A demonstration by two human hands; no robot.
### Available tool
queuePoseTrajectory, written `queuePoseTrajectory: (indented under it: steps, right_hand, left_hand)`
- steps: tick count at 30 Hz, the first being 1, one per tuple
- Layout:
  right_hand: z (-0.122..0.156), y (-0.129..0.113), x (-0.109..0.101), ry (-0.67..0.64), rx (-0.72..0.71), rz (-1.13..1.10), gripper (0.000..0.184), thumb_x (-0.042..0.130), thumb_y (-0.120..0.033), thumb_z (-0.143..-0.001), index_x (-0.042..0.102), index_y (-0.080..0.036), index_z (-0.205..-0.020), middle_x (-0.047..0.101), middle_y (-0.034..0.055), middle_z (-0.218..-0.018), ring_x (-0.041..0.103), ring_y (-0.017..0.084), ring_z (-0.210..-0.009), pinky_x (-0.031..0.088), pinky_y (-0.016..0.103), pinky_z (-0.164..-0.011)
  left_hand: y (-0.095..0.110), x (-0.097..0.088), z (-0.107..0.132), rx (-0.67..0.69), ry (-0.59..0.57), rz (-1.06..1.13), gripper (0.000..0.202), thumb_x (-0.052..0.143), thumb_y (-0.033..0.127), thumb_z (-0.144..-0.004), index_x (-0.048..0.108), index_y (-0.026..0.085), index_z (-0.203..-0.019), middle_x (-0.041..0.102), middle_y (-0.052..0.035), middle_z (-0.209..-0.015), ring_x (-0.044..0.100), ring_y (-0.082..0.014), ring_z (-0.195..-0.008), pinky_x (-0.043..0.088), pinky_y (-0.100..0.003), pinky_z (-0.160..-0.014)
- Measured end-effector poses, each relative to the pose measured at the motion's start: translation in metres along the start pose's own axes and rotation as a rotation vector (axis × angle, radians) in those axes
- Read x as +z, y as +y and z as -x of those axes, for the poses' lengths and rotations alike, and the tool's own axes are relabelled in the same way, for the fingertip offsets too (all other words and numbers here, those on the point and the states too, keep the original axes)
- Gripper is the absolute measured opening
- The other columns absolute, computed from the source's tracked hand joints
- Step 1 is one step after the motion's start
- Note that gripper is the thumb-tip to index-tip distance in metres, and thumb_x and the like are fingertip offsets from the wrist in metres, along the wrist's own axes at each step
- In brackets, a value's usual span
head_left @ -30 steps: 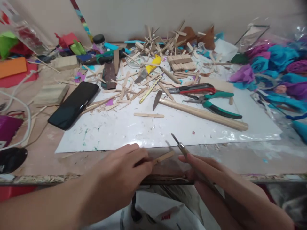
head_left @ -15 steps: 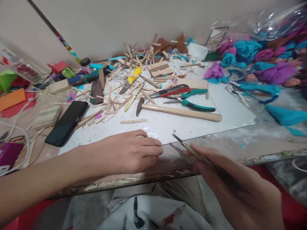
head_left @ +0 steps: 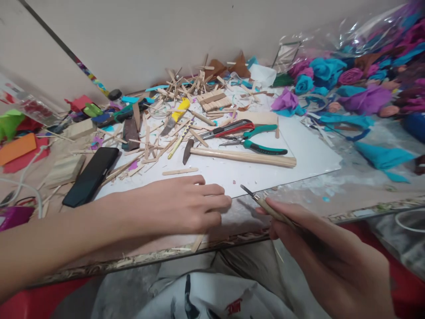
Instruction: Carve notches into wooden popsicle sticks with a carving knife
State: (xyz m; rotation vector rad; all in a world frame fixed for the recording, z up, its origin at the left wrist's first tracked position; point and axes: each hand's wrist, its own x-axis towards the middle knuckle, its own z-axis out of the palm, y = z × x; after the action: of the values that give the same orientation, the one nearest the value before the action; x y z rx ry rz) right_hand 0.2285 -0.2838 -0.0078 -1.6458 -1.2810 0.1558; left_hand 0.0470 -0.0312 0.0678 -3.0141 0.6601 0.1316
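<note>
My right hand [head_left: 318, 248] grips a carving tool [head_left: 270, 210] with a wooden handle, its short dark blade pointing up and left over the table's front part. My left hand [head_left: 192, 206] rests across the front edge of the white sheet, fingers curled down and closed. From under its palm a wooden craft stick [head_left: 198, 243] sticks out toward the table edge; the rest of the stick is hidden. Just beyond the left hand lie another craft stick [head_left: 180, 171] and a hammer [head_left: 239, 156] with a wooden handle. The blade touches neither stick.
Green-handled pliers [head_left: 262, 146], a red-and-black cutter [head_left: 232, 128] and a yellow-handled blade [head_left: 179, 113] lie behind the hammer. Loose sticks [head_left: 195, 82] pile against the wall. A black phone [head_left: 91, 177] is at left, crepe-paper flowers [head_left: 327, 73] at right.
My left hand has shifted slightly right, and a craft stick end now shows beneath it. My right hand keeps its hold on the carving tool, nearly still. The view has tilted slightly.
</note>
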Motion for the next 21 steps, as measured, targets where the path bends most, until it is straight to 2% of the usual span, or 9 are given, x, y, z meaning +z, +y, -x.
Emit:
queuePoseTrajectory:
  steps: [2, 8, 11, 14, 16, 19, 21]
  right_hand:
    - [0.002, 0.001, 0.0, 0.011, 0.006, -0.017, 0.047, 0.077, -0.012, -0.104, 0.082, -0.037, -0.143, 0.089, -0.0042, -0.134, 0.089, 0.016, -0.108, 0.069, 0.022, -0.106]
    - [0.007, 0.004, -0.007, 0.12, 0.01, 0.055, 0.043, 0.077, -0.02, -0.107, 0.083, -0.041, -0.144, 0.09, -0.0064, -0.131, 0.089, 0.015, -0.11, 0.066, 0.019, -0.108]
    - [0.007, 0.008, -0.015, 0.13, 0.045, 0.114, 0.036, 0.078, -0.029, -0.108, 0.085, -0.042, -0.141, 0.092, -0.0066, -0.116, 0.09, 0.015, -0.104, 0.067, 0.016, -0.1]
    - [0.007, 0.015, -0.021, 0.141, 0.119, 0.158, 0.029, 0.08, -0.042, -0.107, 0.088, -0.041, -0.134, 0.093, -0.0046, -0.101, 0.091, 0.019, -0.098, 0.07, 0.02, -0.096]
    - [0.007, 0.019, -0.022, 0.147, 0.183, 0.175, 0.03, 0.081, -0.049, -0.105, 0.089, -0.04, -0.133, 0.093, -0.0031, -0.099, 0.091, 0.021, -0.099, 0.071, 0.024, -0.096]
    - [0.008, 0.02, -0.021, 0.16, 0.234, 0.165, 0.032, 0.083, -0.05, -0.104, 0.09, -0.04, -0.133, 0.093, -0.0026, -0.1, 0.091, 0.023, -0.102, 0.071, 0.025, -0.098]
    - [0.008, 0.018, -0.02, 0.164, 0.259, 0.156, 0.03, 0.082, -0.049, -0.104, 0.09, -0.041, -0.132, 0.093, -0.0033, -0.103, 0.091, 0.023, -0.102, 0.071, 0.024, -0.096]
  left_hand:
    - [-0.006, -0.003, -0.01, 0.089, -0.055, -0.048, 0.015, 0.062, 0.021, -0.12, 0.077, 0.022, -0.118, 0.072, -0.0071, -0.152, 0.065, -0.022, -0.139, 0.049, -0.039, -0.094]
    - [-0.023, -0.002, -0.038, 0.15, -0.05, -0.032, 0.014, 0.07, 0.022, -0.117, 0.077, 0.027, -0.127, 0.074, -0.0055, -0.145, 0.063, -0.0233, -0.138, 0.047, -0.04, -0.096]
    - [-0.024, -0.003, -0.046, 0.208, -0.05, -0.015, 0.012, 0.073, 0.024, -0.115, 0.078, 0.028, -0.125, 0.079, -0.0027, -0.134, 0.066, -0.0214, -0.134, 0.048, -0.04, -0.091]
    - [-0.02, -0.007, -0.051, 0.271, -0.053, 0.035, 0.007, 0.073, 0.026, -0.115, 0.079, 0.027, -0.119, 0.081, -0.0009, -0.122, 0.068, -0.0196, -0.126, 0.049, -0.041, -0.087]
    - [-0.019, -0.009, -0.054, 0.289, -0.059, 0.08, 0.007, 0.073, 0.027, -0.115, 0.079, 0.026, -0.119, 0.081, -0.0003, -0.118, 0.07, -0.0191, -0.12, 0.05, -0.041, -0.087]
    - [-0.021, -0.014, -0.06, 0.283, -0.086, 0.144, 0.009, 0.077, 0.022, -0.112, 0.08, 0.026, -0.119, 0.081, 0.0008, -0.118, 0.071, -0.0183, -0.118, 0.051, -0.04, -0.087]
    - [-0.025, -0.017, -0.062, 0.274, -0.104, 0.182, 0.02, 0.081, 0.017, -0.107, 0.08, 0.026, -0.124, 0.082, 0.0015, -0.124, 0.071, -0.0178, -0.122, 0.052, -0.039, -0.088]
